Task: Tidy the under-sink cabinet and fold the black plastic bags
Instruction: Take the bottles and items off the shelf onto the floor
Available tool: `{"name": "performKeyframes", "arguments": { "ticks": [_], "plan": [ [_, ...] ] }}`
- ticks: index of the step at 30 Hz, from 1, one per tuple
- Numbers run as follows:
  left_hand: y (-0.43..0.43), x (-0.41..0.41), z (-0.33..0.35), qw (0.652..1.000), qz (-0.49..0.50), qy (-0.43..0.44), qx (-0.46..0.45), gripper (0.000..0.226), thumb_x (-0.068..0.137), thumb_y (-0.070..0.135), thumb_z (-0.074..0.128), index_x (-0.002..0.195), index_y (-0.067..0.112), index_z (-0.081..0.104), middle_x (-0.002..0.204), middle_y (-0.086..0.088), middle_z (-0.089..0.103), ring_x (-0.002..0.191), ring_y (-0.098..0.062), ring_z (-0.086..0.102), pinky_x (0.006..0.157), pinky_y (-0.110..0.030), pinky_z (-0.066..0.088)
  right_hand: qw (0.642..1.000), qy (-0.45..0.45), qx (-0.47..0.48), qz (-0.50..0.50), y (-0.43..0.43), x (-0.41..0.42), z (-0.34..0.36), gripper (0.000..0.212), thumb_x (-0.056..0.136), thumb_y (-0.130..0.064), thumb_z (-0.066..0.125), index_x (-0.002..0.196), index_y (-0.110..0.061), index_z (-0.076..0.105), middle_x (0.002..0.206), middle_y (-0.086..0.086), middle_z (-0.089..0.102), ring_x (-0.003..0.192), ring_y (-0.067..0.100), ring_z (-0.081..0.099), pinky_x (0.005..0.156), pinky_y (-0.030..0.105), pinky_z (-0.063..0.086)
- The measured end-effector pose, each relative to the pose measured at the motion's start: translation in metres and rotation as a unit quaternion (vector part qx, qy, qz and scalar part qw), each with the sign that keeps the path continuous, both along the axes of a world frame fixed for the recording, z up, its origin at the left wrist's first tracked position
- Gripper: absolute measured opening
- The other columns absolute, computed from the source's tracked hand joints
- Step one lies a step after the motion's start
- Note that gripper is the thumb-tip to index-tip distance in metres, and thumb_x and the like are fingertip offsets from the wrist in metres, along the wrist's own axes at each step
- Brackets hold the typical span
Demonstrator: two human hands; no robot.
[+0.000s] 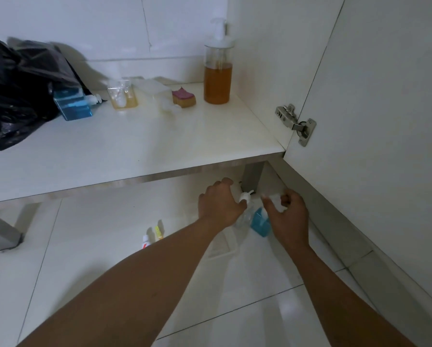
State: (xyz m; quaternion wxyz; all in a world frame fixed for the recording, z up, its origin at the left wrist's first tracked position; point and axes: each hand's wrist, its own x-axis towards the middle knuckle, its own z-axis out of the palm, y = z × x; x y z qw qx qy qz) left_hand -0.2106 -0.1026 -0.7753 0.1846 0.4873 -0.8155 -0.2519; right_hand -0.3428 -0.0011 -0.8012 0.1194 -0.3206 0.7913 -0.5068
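Left hand (220,204) grips clear bottle (242,217); right hand (288,215), blue bottle (259,221); two tubes (146,241).

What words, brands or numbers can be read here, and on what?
No text is readable anywhere.
Small white tube with red print, on the floor: too blurred.
Small yellow tube beside it: too blurred.
Tall clear pump bottle of amber liquid: no label visible.
Steel door hinge: no legible stamp.

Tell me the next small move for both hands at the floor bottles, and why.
Probably lift both onto the cabinet shelf beside the amber pump bottle: the left hand grips the clear pump bottle, the right hand holds the blue-liquid bottle, both down on the floor.
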Motion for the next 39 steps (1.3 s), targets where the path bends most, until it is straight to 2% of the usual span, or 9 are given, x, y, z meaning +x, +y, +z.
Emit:
{"name": "performKeyframes", "arguments": {
  "ticks": [3, 6, 10, 13, 17, 21, 27, 34, 39],
  "plan": [
    [0.0, 0.01, 0.018, 0.999, -0.007, 0.036, -0.025, 0.058, 0.087, 0.046, 0.069, 0.137, 0.021, 0.053, 0.13, -0.001, 0.063, 0.118, -0.021, 0.059, 0.098, -0.036, 0.047, 0.999, 0.028, -0.014, 0.003, -0.011, 0.002, 0.024, 0.057, 0.088, -0.047, 0.067, 0.128, -0.009, 0.056, 0.12, 0.005, 0.058, 0.11, 0.017, 0.056, 0.095, 0.037, 0.051],
    [-0.007, 0.021, 0.042, 0.996, -0.02, 0.063, -0.055, 0.043, 0.087, 0.043, 0.069, 0.124, 0.021, 0.062, 0.113, 0.003, 0.068, 0.103, -0.016, 0.063, 0.086, -0.031, 0.05, 0.998, 0.057, -0.026, 0.018, -0.03, 0.008, 0.049, 0.036, 0.09, -0.04, 0.065, 0.109, -0.01, 0.062, 0.102, 0.005, 0.062, 0.094, 0.02, 0.06, 0.087, 0.041, 0.055],
    [-0.019, 0.035, 0.076, 0.99, 0.0, 0.107, -0.089, 0.024, 0.085, 0.041, 0.069, 0.103, 0.024, 0.068, 0.076, 0.012, 0.067, 0.081, -0.012, 0.066, 0.077, -0.033, 0.055, 0.992, 0.101, -0.051, 0.064, -0.065, 0.025, 0.081, 0.032, 0.091, -0.033, 0.065, 0.117, -0.015, 0.061, 0.109, 0.0, 0.063, 0.096, 0.013, 0.06, 0.089, 0.035, 0.053],
    [-0.036, 0.048, 0.094, 0.986, 0.026, 0.11, -0.125, 0.021, 0.089, 0.042, 0.066, 0.101, 0.024, 0.068, 0.067, 0.013, 0.063, 0.081, -0.013, 0.066, 0.076, -0.031, 0.052, 0.985, 0.121, -0.056, 0.108, -0.093, 0.041, 0.096, 0.031, 0.092, -0.026, 0.065, 0.121, -0.013, 0.061, 0.114, 0.001, 0.063, 0.094, 0.009, 0.058, 0.085, 0.026, 0.05],
    [-0.074, 0.077, 0.095, 0.987, 0.067, 0.052, -0.138, 0.031, 0.09, 0.043, 0.064, 0.112, 0.022, 0.066, 0.098, 0.006, 0.068, 0.101, -0.019, 0.061, 0.09, -0.041, 0.05, 0.97, 0.165, -0.005, 0.181, -0.132, 0.059, 0.1, 0.034, 0.094, -0.024, 0.065, 0.125, -0.011, 0.06, 0.118, 0.005, 0.063, 0.1, 0.011, 0.057, 0.09, 0.023, 0.046],
    [-0.109, 0.103, 0.077, 0.99, 0.097, -0.016, -0.1, 0.052, 0.088, 0.045, 0.068, 0.131, 0.018, 0.056, 0.123, -0.005, 0.062, 0.12, -0.026, 0.051, 0.101, -0.04, 0.043, 0.958, 0.188, 0.051, 0.211, -0.171, 0.065, 0.1, 0.042, 0.095, -0.027, 0.063, 0.132, -0.012, 0.055, 0.129, 0.006, 0.058, 0.116, 0.019, 0.056, 0.101, 0.03, 0.044],
    [-0.152, 0.102, 0.07, 0.985, 0.097, -0.034, -0.14, 0.061, 0.096, 0.041, 0.061, 0.146, 0.015, 0.037, 0.138, -0.012, 0.048, 0.128, -0.031, 0.043, 0.105, -0.04, 0.036, 0.927, 0.269, 0.112, 0.238, -0.23, 0.06, 0.098, 0.048, 0.102, -0.025, 0.048, 0.147, -0.012, 0.039, 0.149, 0.009, 0.041, 0.135, 0.025, 0.042, 0.111, 0.034, 0.032],
    [-0.205, 0.073, 0.074, 0.946, 0.095, -0.162, -0.265, 0.072, 0.096, 0.013, 0.051, 0.156, 0.025, 0.013, 0.142, -0.013, 0.033, 0.118, -0.034, 0.048, 0.089, -0.048, 0.043, 0.927, 0.251, 0.109, 0.256, -0.303, 0.04, 0.094, 0.066, 0.099, -0.027, 0.054, 0.155, -0.021, 0.02, 0.16, 0.014, 0.017, 0.144, 0.031, 0.03, 0.114, 0.038, 0.028],
    [-0.229, 0.063, 0.075, 0.921, 0.065, -0.203, -0.327, 0.067, 0.092, 0.007, 0.048, 0.152, 0.028, 0.027, 0.136, -0.013, 0.037, 0.121, -0.033, 0.042, 0.094, -0.048, 0.041, 0.933, 0.236, 0.125, 0.242, -0.349, 0.032, 0.089, 0.069, 0.099, -0.028, 0.05, 0.154, -0.039, 0.011, 0.163, 0.012, 0.01, 0.147, 0.034, 0.022, 0.116, 0.044, 0.025]
  ]
}}
